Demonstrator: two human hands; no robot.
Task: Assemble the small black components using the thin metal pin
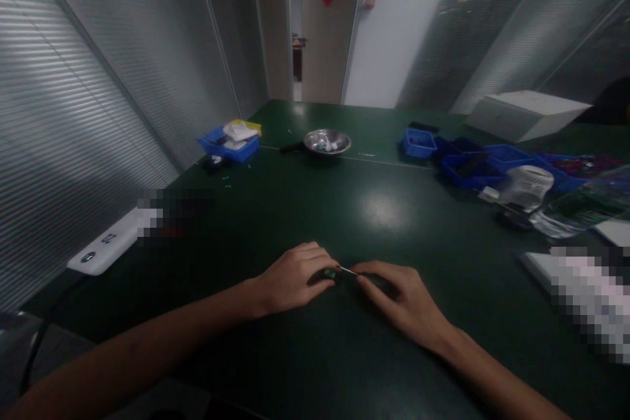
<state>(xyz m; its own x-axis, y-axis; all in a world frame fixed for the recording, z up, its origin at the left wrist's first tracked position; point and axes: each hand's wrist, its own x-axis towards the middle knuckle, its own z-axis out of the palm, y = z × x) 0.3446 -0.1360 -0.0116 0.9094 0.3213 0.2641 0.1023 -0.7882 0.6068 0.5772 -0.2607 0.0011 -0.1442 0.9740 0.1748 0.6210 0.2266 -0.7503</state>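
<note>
My left hand (pixel 304 277) is low over the table, its thumb and fingers closed on a small dark piece with green on it (pixel 330 273), which looks like a little circuit board. Just to its right, the thumb and forefinger of my right hand (pixel 394 285) pinch a thin, pale, rod-like piece (pixel 348 270). That piece spans the gap between both hands, and its left end meets the fingertips of the left hand. Whether it is a wire or a tool tip is too small to tell. The fingers partly hide both pieces.
On the green table (pixel 295 203) stand a metal bowl (pixel 315 138) with small parts, a filled blue bin (pixel 241 152) at left, and several blue bins (pixel 419 144) at right. A white power strip (pixel 105 246) lies left; a white box (pixel 526 115) and a clear bottle (pixel 581 207) are right.
</note>
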